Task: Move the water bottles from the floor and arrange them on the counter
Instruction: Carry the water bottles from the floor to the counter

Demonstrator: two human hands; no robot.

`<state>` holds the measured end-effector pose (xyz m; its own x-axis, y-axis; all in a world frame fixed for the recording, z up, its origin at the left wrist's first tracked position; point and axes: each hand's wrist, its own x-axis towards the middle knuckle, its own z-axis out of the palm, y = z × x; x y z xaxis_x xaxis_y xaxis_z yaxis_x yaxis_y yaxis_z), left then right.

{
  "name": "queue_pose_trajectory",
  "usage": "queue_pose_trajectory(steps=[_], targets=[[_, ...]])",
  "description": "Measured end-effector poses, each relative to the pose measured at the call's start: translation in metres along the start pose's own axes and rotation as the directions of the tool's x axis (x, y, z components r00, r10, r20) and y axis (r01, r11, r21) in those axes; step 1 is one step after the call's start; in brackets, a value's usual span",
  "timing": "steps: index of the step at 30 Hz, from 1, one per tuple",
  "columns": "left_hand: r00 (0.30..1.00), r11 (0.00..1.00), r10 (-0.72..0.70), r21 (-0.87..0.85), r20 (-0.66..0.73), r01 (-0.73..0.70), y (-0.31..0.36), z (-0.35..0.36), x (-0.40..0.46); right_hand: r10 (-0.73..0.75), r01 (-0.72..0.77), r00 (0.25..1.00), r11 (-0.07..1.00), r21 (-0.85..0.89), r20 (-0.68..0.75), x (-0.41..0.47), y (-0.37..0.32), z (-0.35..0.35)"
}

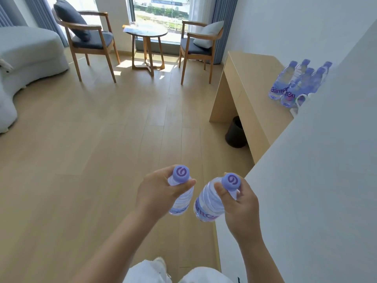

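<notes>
White trouser legs (142,272) are showing at the bottom of the head view, and just above them both hands are carrying water. The left hand (157,193) is wrapping its fingers around the neck of one bottle (180,201), just under its purple cap, with the bottle hanging close to upright. The right hand (240,203) is gripping a second bottle (210,203) the same way at the neck, and that one is tilting, its base swinging toward the left-hand bottle without clearly touching it. Both forearms are reaching forward and slightly inward, wrists bent so the caps are facing up toward the camera. Taking the counter (244,82) as the landmark, both carried bottles are well short of it, over the wooden floor (81,139) on its near side. On the counter's top, toward its far right against the wall, a cluster of about five bottles (295,82) is already standing close together. I judge the task partly done: those are placed, two are in transit, and any left on the floor are out of sight. A dark bin (235,133) is sitting under the counter.
</notes>
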<state>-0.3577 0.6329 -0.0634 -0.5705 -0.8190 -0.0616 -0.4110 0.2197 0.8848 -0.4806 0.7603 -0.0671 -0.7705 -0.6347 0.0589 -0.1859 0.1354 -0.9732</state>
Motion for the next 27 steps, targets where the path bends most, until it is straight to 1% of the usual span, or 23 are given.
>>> queue_pose_trajectory(steps=[3,6,9,12,17,20,23,25,27], targets=[[0.999,1.000,0.002,0.019,0.032,-0.002,0.002,-0.004,0.051,0.008,-0.007,0.999,1.000,0.012,-0.037,0.040,-0.004,0.013],[0.998,1.000,-0.011,0.007,0.064,0.010,0.002,-0.004,0.101,-0.001,-0.001,0.997,1.000,-0.024,-0.081,0.081,-0.004,0.022],[0.993,1.000,-0.008,0.020,0.116,0.006,0.004,0.004,0.153,0.035,-0.043,0.988,0.998,-0.048,-0.149,0.128,0.000,0.026],[0.988,0.999,0.012,0.038,0.157,-0.018,0.011,0.017,0.210,0.068,-0.075,0.975,0.997,-0.028,-0.212,0.183,0.006,0.026],[0.970,0.997,0.069,0.009,0.232,-0.073,0.038,0.058,0.317,0.060,-0.074,0.955,0.997,-0.039,-0.289,0.291,0.017,0.013],[0.948,0.993,0.114,0.001,0.299,-0.120,0.067,0.087,0.380,0.053,-0.068,0.932,0.997,-0.030,-0.359,0.353,0.016,-0.003],[0.921,0.984,0.173,-0.032,0.349,-0.173,0.100,0.117,0.435,0.066,-0.078,0.892,0.997,-0.008,-0.447,0.404,0.012,-0.022],[0.899,0.977,0.212,-0.057,0.383,-0.206,0.118,0.139,0.462,0.086,-0.105,0.861,0.994,-0.011,-0.502,0.428,0.012,-0.035],[0.878,0.975,0.221,-0.084,0.424,-0.205,0.133,0.161,0.487,0.090,-0.115,0.829,0.993,-0.011,-0.553,0.444,0.014,-0.050]])
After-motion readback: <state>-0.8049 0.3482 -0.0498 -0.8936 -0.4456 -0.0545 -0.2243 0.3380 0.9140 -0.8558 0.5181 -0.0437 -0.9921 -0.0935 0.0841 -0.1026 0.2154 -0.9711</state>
